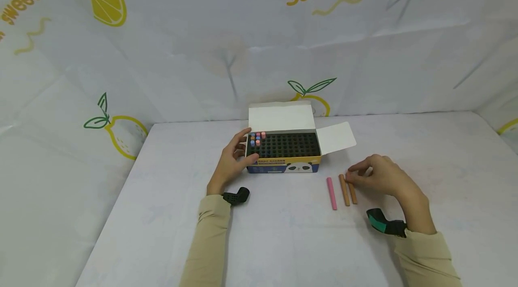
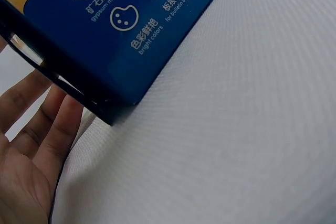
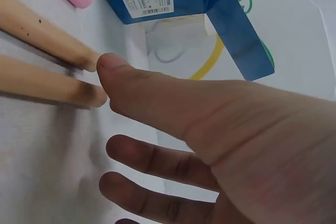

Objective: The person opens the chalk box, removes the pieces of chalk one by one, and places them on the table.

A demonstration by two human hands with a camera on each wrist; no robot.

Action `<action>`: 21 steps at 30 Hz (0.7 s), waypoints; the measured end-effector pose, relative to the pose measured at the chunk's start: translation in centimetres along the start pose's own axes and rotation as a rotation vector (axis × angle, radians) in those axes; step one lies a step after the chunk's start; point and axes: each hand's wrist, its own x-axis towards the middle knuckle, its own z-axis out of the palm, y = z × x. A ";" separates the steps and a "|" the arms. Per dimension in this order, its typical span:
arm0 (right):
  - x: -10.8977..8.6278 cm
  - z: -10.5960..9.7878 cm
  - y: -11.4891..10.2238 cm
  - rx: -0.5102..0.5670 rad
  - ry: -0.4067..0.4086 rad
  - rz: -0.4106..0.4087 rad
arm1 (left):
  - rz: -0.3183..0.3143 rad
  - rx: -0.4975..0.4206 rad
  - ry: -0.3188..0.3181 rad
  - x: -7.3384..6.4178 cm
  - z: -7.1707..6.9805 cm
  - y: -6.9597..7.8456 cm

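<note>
An open chalk box with a panda on its front stands near the back of the table, holding several coloured chalks upright in the left end of its black holed insert. My left hand grips the box's left end, thumb over the front rim and fingers along the side. To the right of the box, a pink chalk and two orange chalks lie on the table. My right hand reaches over the far ends of the orange chalks; its thumb tip is close to them. Whether it touches is unclear.
The box's white lid is raised at the back, and a side flap sticks out to the right. A white cloth with lemon prints hangs behind the white table.
</note>
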 end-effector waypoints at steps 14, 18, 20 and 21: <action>-0.3 -0.1 -2.2 0.068 0.014 -0.088 | 0.032 0.004 0.003 -0.2 -0.1 -0.1; -0.4 0.0 -3.3 0.094 0.009 -0.130 | 0.036 -0.004 0.004 -0.1 -0.1 -0.1; -0.4 0.1 -3.7 0.106 0.014 -0.155 | 0.034 -0.009 0.004 -0.1 -0.1 0.0; -0.5 0.1 -3.9 0.114 0.014 -0.168 | 0.031 -0.012 0.005 -0.1 0.0 -0.1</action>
